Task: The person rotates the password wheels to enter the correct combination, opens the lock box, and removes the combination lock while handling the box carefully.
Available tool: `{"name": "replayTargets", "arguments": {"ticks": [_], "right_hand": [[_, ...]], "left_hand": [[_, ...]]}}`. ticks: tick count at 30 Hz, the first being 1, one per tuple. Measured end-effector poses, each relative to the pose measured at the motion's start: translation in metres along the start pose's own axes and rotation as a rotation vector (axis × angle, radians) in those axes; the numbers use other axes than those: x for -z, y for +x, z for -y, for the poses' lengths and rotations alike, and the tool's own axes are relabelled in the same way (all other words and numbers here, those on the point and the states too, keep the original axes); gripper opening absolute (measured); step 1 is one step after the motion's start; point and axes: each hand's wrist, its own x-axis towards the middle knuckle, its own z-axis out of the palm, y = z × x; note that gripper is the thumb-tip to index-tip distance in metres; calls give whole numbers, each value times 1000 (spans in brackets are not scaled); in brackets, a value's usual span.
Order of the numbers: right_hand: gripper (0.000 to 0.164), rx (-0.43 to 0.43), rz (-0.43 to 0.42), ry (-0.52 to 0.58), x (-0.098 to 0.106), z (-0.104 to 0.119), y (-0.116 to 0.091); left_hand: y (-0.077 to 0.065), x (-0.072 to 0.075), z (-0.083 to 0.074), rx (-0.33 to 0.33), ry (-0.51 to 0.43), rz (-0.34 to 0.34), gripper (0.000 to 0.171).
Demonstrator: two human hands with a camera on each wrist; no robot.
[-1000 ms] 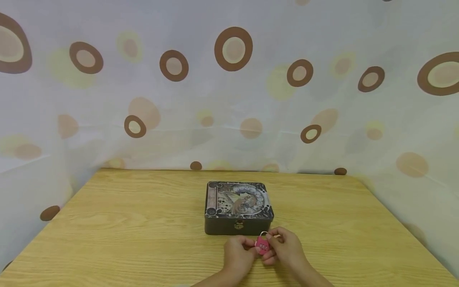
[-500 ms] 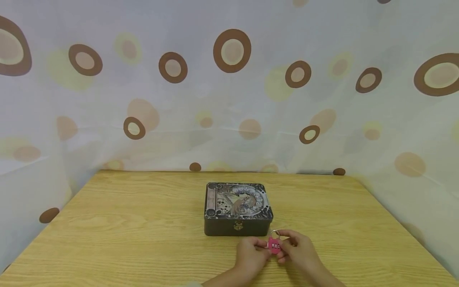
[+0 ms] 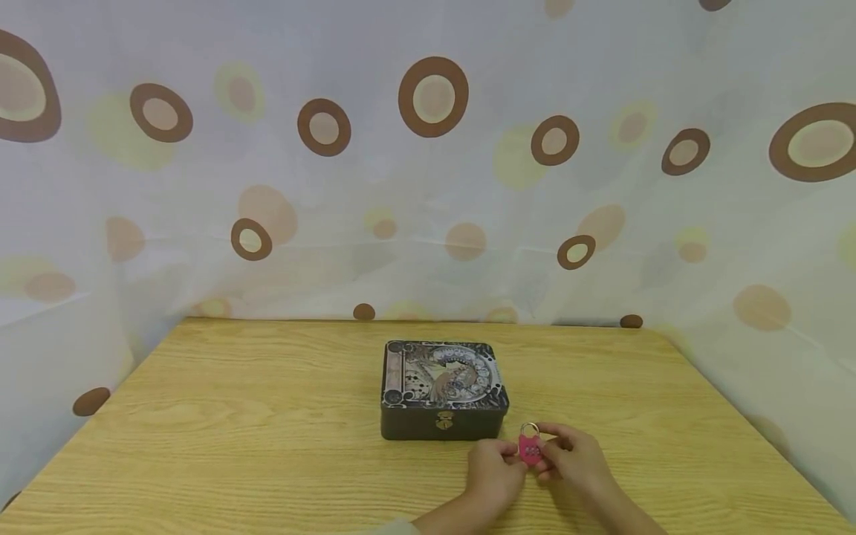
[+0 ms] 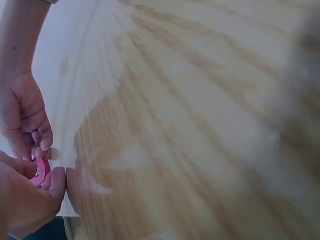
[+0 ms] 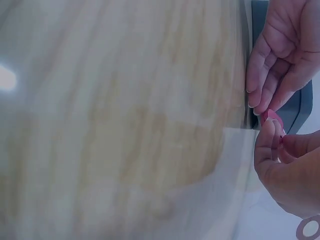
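A small pink combination padlock (image 3: 530,450) is held between both hands, just off the front right corner of a dark tin box. Its silver shackle (image 3: 530,427) stands up above the body, and number dials face the head camera. My left hand (image 3: 493,475) pinches the padlock's left side with thumb and fingers. From the right, my right hand (image 3: 576,459) grips it, the thumb over the front and a finger up by the shackle. In the right wrist view, fingers hide most of the pink padlock (image 5: 273,119).
The tin box (image 3: 441,425), with a decorated lid (image 3: 448,374) and a gold latch (image 3: 444,420) at the front, sits closed on the wood-grain table (image 3: 267,431). A white curtain (image 3: 374,178) with brown circles surrounds the back and sides.
Both hands have moved right and slightly away from me with the padlock. The padlock has turned from tilted to more upright, and the right fingers have shifted on it. The box stays put.
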Motion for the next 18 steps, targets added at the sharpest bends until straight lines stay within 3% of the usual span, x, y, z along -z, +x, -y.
{"name": "replayTargets", "arguments": {"ticks": [18], "right_hand": [[32,-11,-52,8,16,3,24]], "left_hand": [[20,-27,-16,13,115,-70,14]]}}
